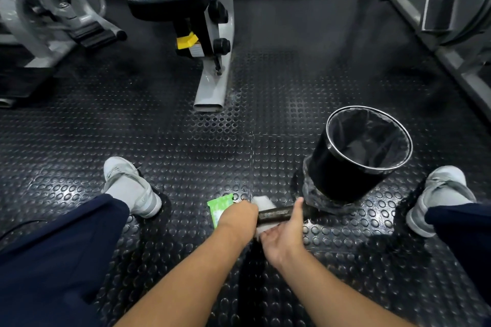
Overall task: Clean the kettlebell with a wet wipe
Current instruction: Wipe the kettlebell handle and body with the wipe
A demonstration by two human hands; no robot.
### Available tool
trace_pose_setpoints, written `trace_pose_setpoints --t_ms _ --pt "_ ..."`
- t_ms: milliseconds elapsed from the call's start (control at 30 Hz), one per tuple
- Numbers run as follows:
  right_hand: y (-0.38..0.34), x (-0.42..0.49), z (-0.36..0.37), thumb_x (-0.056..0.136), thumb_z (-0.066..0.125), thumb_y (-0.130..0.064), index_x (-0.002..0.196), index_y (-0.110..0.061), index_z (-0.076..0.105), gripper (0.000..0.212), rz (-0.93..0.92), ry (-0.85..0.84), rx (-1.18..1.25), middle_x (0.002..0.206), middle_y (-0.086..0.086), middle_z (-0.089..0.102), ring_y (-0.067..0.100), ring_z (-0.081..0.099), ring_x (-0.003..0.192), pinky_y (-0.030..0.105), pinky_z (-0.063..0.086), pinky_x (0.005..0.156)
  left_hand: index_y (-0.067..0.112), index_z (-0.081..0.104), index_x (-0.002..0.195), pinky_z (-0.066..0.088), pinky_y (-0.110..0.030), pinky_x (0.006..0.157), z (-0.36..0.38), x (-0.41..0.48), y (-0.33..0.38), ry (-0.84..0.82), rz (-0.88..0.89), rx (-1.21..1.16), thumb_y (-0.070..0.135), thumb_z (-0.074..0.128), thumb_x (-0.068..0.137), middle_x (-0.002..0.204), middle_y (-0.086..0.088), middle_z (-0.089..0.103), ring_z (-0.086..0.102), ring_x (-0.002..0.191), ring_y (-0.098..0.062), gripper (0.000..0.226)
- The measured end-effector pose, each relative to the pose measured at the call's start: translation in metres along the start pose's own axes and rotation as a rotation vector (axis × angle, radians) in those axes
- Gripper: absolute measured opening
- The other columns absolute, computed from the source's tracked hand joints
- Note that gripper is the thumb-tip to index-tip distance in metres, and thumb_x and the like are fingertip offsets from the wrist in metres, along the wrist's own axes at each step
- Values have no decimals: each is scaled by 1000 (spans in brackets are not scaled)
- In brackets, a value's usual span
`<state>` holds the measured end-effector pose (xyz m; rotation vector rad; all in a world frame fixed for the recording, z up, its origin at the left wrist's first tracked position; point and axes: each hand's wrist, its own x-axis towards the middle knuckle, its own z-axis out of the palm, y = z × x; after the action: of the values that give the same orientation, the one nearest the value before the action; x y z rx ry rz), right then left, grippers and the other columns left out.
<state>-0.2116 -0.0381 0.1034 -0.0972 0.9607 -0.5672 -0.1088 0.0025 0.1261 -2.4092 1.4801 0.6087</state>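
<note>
The kettlebell's dark handle bar (279, 214) lies level just above the studded floor, between my two hands. Its rough grey body (318, 199) sits at the bar's right end, against the foot of the bin. A white wet wipe (263, 203) is draped over the bar, showing above and below it. My left hand (239, 216) is curled in a fist round the bar's left end. My right hand (284, 236) comes from below. Its thumb reaches up across the bar and its fingers hold the wipe's lower edge.
A green wet-wipe pack (220, 207) lies on the floor, partly behind my left hand. A black bin (332, 167) with a bag liner stands just right of the kettlebell. My legs and grey shoes (130, 186) spread to both sides. Gym machine frames (212, 82) stand further ahead.
</note>
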Motion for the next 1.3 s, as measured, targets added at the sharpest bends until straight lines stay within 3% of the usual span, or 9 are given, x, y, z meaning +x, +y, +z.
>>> trace_pose_setpoints --t_ms 100,267,400,533,700,767,1033,1200,1300 --pt "-9 -2 -8 83 47 -87 134 -6 60 96 32 -27 -47 123 21 73 38 69 117 52 45 112 10 67 111 55 -36 83 2 0 -1 11 -7 -6 3 55 92 111 -10 69 68 103 -30 23" --pt "-37 12 -16 80 52 -88 142 -6 55 104 -49 76 113 129 21 69 40 64 121 56 42 115 9 69 110 55 -34 81 0 -2 0 -9 -22 -8 7 60 93 111 -10 70 69 103 -30 19" --pt "-18 -1 1 85 46 -86 133 -10 63 91 -47 48 -12 121 18 74 36 70 115 53 49 109 10 68 110 54 -35 82 1 -1 1 7 -17 -11 2 55 91 111 -10 70 69 103 -30 24" --pt "-4 -6 -1 84 44 -87 133 -9 64 94 -7 11 -128 120 18 75 35 71 115 52 46 113 12 67 109 54 -34 81 0 -1 -1 -2 -10 -1 3 56 90 111 -9 69 69 101 -29 23" --pt "-38 1 -8 83 47 -87 132 -4 61 98 -66 81 136 122 23 72 40 68 116 54 54 96 9 69 107 56 -35 79 -2 -3 -1 -35 -9 -10 5 62 90 107 -10 71 70 99 -30 19" --pt "-38 5 -7 82 51 -87 135 -6 60 97 -83 107 155 124 20 72 37 68 116 54 53 99 9 70 105 55 -34 77 -3 -3 0 -37 -14 -4 5 62 90 106 -10 72 70 98 -30 18" --pt "-6 -3 -11 82 43 -89 136 -7 60 100 12 -62 -216 124 20 73 35 69 118 52 43 115 11 66 113 54 -35 85 -3 -2 -1 -30 -25 2 3 58 91 115 -9 68 68 106 -29 25" --pt "-34 12 -24 80 52 -87 142 -7 56 101 -99 75 82 129 20 70 39 67 120 56 45 112 8 69 109 55 -35 80 -8 -6 2 -51 -35 -28 2 57 92 109 -11 71 69 102 -30 22" --pt "-33 13 -20 80 55 -87 142 -10 57 98 -115 97 86 128 16 71 36 68 118 55 47 110 7 69 109 55 -35 80 -8 -7 3 -46 -31 -23 1 57 91 109 -11 71 69 101 -31 23"
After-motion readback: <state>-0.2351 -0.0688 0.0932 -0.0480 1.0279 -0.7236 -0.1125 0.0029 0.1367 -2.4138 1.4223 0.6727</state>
